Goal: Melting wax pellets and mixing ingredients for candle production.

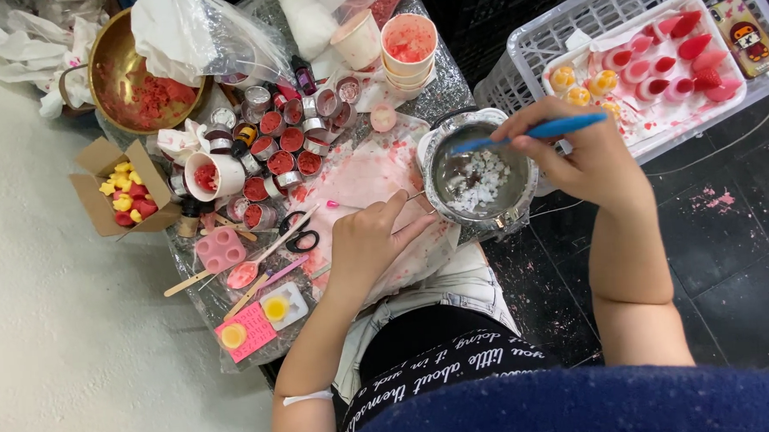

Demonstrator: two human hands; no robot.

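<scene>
**Head view: white chunks unmelted in the pot, little room on the bench**

I see my right hand (591, 151) closed around a blue stirrer (532, 133) dipped into the metal pot (479, 173), where the white chunks (484, 179) look solid. My left hand (370, 238), loosely curled, steadies the pot's handle. Filled red tins (279, 143) lie far left; the basket (558, 40) crowds the pot's right, open floor beyond.

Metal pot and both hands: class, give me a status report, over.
Right hand grips blue stick, tip in metal pot. Left hand steadies pot's handle. White chunks unmelted. Nothing in the way.
</scene>
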